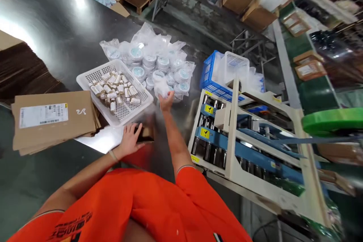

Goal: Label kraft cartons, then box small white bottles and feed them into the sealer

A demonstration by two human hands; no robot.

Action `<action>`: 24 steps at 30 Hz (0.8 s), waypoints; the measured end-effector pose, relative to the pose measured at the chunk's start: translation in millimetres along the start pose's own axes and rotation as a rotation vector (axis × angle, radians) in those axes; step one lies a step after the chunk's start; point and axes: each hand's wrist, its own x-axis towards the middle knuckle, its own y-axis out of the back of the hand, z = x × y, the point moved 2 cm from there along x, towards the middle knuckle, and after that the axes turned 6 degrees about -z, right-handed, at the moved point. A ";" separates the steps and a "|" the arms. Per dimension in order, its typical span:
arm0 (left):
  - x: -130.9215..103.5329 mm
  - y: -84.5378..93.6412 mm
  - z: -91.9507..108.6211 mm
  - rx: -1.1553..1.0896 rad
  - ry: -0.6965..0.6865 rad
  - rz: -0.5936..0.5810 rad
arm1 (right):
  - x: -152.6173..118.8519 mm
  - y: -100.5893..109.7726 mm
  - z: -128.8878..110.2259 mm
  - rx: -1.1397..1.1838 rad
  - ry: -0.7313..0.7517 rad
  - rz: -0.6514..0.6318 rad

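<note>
My right hand (166, 103) is closed on the bunched clear plastic of a bagged white jar (158, 75), at the near side of a group of similar bagged jars (137, 55) with white and pale-blue lids. Fingers spread, my left hand (130, 140) rests low over the table edge and holds nothing. Just right of it is an open small cardboard box (146, 133), partly hidden by that hand. Beyond the left hand, a white perforated basket (115, 123) holds many small white bottles with gold ends (120, 89).
Flat cardboard sheets (53, 119) with a label lie at the left. On the right stands a roller machine (215, 132) with blue belts, a green tape roll (331, 121) and a blue crate (208, 73) behind. An open carton (120, 8) of jars is at the back.
</note>
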 end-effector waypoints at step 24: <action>42.9 -3.4 23.9 0.054 -0.445 -0.236 | 11.0 -102.1 -109.2 -0.480 0.112 -0.572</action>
